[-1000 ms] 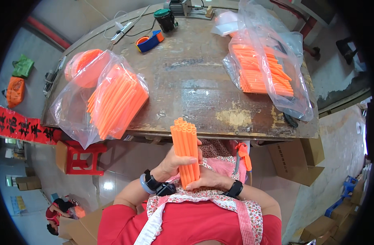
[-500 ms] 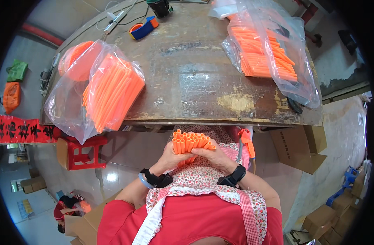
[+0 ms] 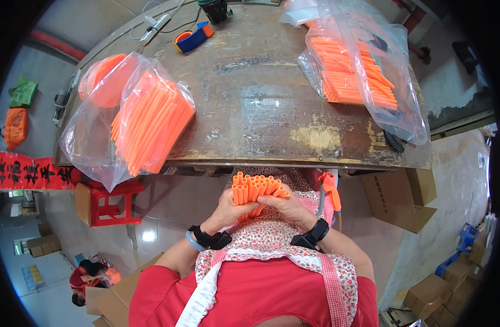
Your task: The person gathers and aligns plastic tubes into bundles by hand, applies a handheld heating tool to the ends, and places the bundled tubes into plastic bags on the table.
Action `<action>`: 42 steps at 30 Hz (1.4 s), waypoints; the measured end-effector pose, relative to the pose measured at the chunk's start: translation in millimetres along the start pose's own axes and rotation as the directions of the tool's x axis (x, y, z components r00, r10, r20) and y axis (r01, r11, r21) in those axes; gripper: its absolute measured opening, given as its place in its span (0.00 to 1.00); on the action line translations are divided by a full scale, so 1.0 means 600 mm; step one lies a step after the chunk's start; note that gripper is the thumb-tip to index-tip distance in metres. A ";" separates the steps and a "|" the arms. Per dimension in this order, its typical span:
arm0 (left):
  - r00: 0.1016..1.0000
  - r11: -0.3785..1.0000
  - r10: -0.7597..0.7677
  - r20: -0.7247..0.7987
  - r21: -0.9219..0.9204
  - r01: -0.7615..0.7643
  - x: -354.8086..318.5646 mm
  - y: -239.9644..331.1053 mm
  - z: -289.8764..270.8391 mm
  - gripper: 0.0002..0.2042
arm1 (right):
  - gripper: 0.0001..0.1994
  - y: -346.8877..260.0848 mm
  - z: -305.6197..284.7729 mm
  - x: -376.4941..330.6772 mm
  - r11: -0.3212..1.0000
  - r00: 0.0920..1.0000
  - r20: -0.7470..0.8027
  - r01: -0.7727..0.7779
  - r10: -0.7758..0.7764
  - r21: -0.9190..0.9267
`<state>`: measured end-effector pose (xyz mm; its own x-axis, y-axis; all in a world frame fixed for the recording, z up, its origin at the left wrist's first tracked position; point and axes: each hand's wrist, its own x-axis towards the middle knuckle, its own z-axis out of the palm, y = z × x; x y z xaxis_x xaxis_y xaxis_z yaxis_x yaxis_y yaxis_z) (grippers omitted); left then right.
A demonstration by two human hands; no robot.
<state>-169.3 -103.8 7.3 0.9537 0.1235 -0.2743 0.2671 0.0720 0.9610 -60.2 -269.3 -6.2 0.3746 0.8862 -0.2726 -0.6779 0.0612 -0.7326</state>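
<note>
The bundle of orange tubes (image 3: 256,191), upright against the bench (image 3: 261,103) edge a second ago, now sits lower, below that edge, ends up. The left hand (image 3: 228,210) and right hand (image 3: 285,207) are clamped around it. On the bench, a bag of orange tubes (image 3: 146,122) lies left, another bag (image 3: 359,76) right, a tape dispenser (image 3: 191,38) at the far edge.

Worn wooden table (image 3: 272,109), red stool (image 3: 105,203) on glossy tiled floor (image 3: 168,218), cardboard boxes (image 3: 402,193) beside
</note>
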 end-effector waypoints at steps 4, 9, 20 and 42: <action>0.999 0.999 0.031 0.009 0.009 -0.031 -0.001 -0.001 0.000 0.17 | 0.17 0.002 -0.003 -0.003 1.000 1.000 0.011 0.002 -0.002 0.009; 0.998 0.999 -0.046 0.041 -0.009 0.047 -0.022 0.010 -0.002 0.16 | 0.24 -0.042 0.023 -0.020 0.998 0.997 0.057 -0.061 0.060 0.022; 0.998 0.997 -0.020 -0.061 -0.077 0.016 -0.034 0.003 0.000 0.16 | 0.31 -0.043 0.012 -0.017 0.994 0.985 0.164 -0.071 0.057 0.080; 0.999 0.998 -0.045 -0.027 -0.034 0.044 -0.043 -0.005 -0.004 0.19 | 0.28 -0.024 -0.012 -0.022 0.985 0.987 0.163 -0.031 0.002 0.173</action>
<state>-195.1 -104.7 11.3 0.9367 0.1467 -0.3179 0.3039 0.1107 0.9463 -51.2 -285.3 3.5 0.2645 0.9495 -0.1688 -0.7882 0.1120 -0.6052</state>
